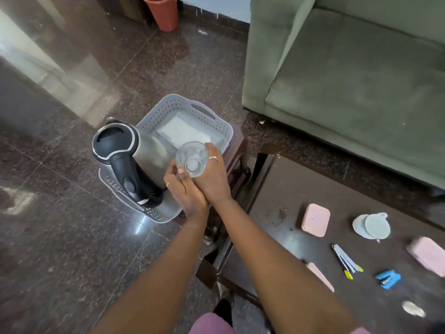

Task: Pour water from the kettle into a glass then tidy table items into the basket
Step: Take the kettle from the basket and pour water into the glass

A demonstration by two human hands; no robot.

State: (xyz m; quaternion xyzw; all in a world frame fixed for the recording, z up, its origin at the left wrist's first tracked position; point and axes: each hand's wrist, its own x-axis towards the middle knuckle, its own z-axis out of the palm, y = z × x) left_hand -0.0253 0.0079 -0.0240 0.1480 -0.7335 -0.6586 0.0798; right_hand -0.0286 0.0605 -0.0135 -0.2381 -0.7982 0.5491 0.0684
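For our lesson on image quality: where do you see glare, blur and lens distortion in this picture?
Head view: window glare streaks the polished floor at left; the wide-angle lens bends the sofa and table edges; the frame is soft throughout, with the glass and both hands only fairly sharp at centre.

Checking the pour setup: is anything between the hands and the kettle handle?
Nothing visible. The kettle stands in the basket, its handle bare just left of the left hand. Both hands hold the glass, so one must let go first.
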